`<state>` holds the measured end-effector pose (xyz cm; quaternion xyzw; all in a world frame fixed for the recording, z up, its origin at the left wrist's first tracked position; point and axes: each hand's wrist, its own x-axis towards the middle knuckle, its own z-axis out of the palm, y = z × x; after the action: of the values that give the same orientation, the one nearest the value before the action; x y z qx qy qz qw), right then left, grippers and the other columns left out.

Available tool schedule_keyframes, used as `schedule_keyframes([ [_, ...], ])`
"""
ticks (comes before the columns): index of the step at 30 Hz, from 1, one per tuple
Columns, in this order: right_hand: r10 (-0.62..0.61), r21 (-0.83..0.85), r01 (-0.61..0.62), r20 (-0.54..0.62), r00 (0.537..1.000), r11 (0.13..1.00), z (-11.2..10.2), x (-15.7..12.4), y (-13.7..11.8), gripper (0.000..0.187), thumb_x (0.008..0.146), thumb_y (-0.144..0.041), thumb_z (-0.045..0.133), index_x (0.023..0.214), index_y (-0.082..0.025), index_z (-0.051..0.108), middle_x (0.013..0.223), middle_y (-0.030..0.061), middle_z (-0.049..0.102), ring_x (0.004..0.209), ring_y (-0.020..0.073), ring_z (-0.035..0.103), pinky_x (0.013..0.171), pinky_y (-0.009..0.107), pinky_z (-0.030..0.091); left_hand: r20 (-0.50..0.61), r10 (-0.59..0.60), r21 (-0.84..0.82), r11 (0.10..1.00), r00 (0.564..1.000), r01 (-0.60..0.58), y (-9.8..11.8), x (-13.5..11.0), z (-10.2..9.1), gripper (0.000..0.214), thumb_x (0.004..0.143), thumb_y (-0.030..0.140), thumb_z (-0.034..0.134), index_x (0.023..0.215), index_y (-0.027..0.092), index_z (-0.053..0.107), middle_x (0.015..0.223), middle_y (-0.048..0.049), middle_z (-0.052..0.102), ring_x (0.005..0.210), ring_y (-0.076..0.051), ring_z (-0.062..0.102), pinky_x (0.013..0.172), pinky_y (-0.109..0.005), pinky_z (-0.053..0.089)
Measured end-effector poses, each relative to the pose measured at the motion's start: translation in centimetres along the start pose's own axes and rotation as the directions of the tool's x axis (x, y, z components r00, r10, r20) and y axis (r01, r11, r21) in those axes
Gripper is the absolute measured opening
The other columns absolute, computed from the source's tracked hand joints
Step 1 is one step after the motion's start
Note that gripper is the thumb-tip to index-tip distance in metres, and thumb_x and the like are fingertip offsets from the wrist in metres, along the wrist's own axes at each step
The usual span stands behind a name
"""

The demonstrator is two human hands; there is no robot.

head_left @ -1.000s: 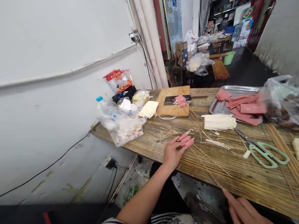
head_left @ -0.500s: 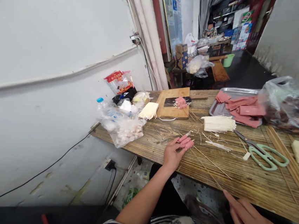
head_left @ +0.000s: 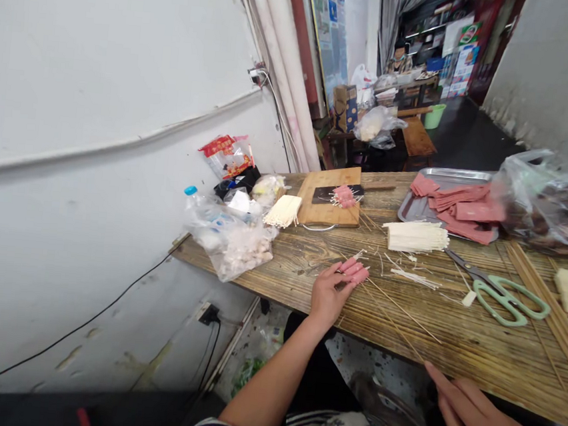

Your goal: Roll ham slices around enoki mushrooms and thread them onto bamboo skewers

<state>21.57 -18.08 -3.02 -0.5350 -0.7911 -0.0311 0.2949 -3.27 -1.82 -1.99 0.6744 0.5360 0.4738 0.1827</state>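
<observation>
Head view, left hand (head_left: 327, 294): centre of the frame, fingers gripping pink rolls (head_left: 353, 270) at the table (head_left: 303, 268).
Right hand (head_left: 490, 420): lower right, pinching a skewer (head_left: 394, 321) that slants up-left to the rolls.
Enoki bunch (head_left: 416, 237): right of centre, scissors (head_left: 503, 296) touching its right end.
Metal tray (head_left: 455, 176): upper right, bearing pink slices (head_left: 478, 210).
Cutting board (head_left: 328, 214): above the rolls.

the left hand (head_left: 327, 296) pinches pink rolls (head_left: 357, 271) over the bench (head_left: 299, 268); the right hand (head_left: 488, 417) grips the end of a thin skewer (head_left: 403, 334) leading to them. green-handled scissors (head_left: 485, 275) lie near white mushrooms (head_left: 417, 236), and a metal tray (head_left: 412, 208) holds pink slices (head_left: 478, 209).
</observation>
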Motion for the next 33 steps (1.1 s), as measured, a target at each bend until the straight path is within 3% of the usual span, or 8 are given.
schedule_keyframes([
  [5,0.006,0.018,-0.006,0.012,1.0,1.0,0.1,-0.1,0.1,0.039,0.096,-0.03,0.039,0.128,-0.022,0.059,0.082,0.0019,0.064,0.068,0.0086,0.064,0.058,0.016,0.05,-0.007,0.002,-0.001,1.0,1.0,-0.002,0.1,0.0,0.0,0.004,0.075,0.02,0.074,0.079,0.021,0.074,0.107,-0.0103,0.072,0.112,-0.027,0.063,0.097,-0.05,0.049],
  [20,-0.03,-0.051,0.032,0.031,0.999,0.998,0.1,0.3,0.7,0.039,0.098,-0.031,0.036,0.128,-0.021,0.059,0.081,0.0015,0.065,0.062,0.008,0.063,0.053,0.018,0.046,-0.002,0.028,-0.007,1.0,1.0,-0.028,-0.1,0.0,0.0,0.004,0.076,0.02,0.073,0.08,0.021,0.074,0.105,-0.0098,0.073,0.112,-0.027,0.063,0.095,-0.049,0.051],
  [33,-0.089,-0.119,0.088,-0.009,0.996,0.989,0.1,1.2,0.8,0.037,0.098,-0.027,0.036,0.127,-0.021,0.057,0.087,0.0014,0.067,0.068,0.0097,0.066,0.054,0.019,0.047,0.013,0.037,-0.012,0.999,0.999,-0.037,-0.1,0.1,0.0,0.003,0.077,0.021,0.072,0.079,0.021,0.073,0.105,-0.0102,0.073,0.112,-0.028,0.063,0.096,-0.051,0.05],
])
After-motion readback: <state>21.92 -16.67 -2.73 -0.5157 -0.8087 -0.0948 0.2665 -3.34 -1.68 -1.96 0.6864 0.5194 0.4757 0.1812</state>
